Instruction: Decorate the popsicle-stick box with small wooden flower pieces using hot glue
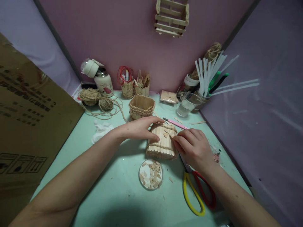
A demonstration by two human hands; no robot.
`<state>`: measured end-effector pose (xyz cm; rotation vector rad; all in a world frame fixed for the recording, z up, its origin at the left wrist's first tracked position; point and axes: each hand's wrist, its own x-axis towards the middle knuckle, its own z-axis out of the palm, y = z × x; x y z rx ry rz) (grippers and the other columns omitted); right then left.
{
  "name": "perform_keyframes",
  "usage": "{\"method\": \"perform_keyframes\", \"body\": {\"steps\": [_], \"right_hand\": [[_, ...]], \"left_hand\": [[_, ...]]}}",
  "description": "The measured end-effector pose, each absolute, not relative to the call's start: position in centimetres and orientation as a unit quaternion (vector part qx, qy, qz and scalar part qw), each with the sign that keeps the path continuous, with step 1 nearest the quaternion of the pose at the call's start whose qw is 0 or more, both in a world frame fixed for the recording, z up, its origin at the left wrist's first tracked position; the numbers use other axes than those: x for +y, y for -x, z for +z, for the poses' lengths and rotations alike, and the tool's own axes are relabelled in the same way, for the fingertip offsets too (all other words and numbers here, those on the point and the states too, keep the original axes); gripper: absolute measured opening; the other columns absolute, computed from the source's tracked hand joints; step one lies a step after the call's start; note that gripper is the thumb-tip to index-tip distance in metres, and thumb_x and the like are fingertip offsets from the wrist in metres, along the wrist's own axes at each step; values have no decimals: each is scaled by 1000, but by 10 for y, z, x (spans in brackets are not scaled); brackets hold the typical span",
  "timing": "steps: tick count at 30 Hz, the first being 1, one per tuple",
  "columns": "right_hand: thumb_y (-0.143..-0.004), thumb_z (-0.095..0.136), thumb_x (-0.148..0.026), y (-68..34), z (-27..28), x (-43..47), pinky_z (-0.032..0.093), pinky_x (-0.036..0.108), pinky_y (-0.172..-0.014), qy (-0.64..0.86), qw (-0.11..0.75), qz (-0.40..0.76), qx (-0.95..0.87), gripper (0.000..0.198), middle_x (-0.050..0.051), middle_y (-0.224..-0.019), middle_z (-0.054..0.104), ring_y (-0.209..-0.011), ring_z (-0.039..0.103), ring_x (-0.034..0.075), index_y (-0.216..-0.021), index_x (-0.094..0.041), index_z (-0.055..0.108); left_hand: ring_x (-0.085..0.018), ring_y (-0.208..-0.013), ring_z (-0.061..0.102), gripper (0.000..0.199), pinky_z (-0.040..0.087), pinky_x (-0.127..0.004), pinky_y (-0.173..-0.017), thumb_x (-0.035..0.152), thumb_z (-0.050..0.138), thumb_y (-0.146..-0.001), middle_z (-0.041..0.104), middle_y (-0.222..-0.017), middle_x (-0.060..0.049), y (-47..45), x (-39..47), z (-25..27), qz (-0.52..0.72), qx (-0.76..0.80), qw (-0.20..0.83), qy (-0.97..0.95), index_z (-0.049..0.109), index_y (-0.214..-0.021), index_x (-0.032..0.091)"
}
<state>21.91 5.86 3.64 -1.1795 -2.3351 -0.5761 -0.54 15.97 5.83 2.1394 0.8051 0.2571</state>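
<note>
A holder made of wooden sticks (161, 145), wound with twine, lies on its side on the pale green table (113, 186). My left hand (139, 128) rests over its top left part and grips it. Fingertips of my right hand (193, 145) press small wooden petal pieces (167, 133) against its face. Just in front of the holder stands a clear round lid (151, 174) filled with several cut wooden chips.
Yellow and red scissors (197, 192) lie under my right wrist. A pink tool (176, 124) lies behind the holder. Further back are a second stick basket (141, 107), twine balls (96, 98), a thermos (103, 81), a glass (188, 104), white strips (208, 75). A cardboard box (26, 126) stands left.
</note>
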Motion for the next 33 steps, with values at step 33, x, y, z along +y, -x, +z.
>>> {"method": "perform_keyframes", "body": {"steps": [33], "right_hand": [[-89,59,-15,-224,45,51,45,38,-73,454,246,-127,-847,16,9,-94,69,-85,55,23,-102,-18,67]], "left_hand": [[-26,-124,52,61,39,-36,-104,30,72,-70,57,-135,-9,5,160,56,115,316,427,-839,55,-128,21]]}}
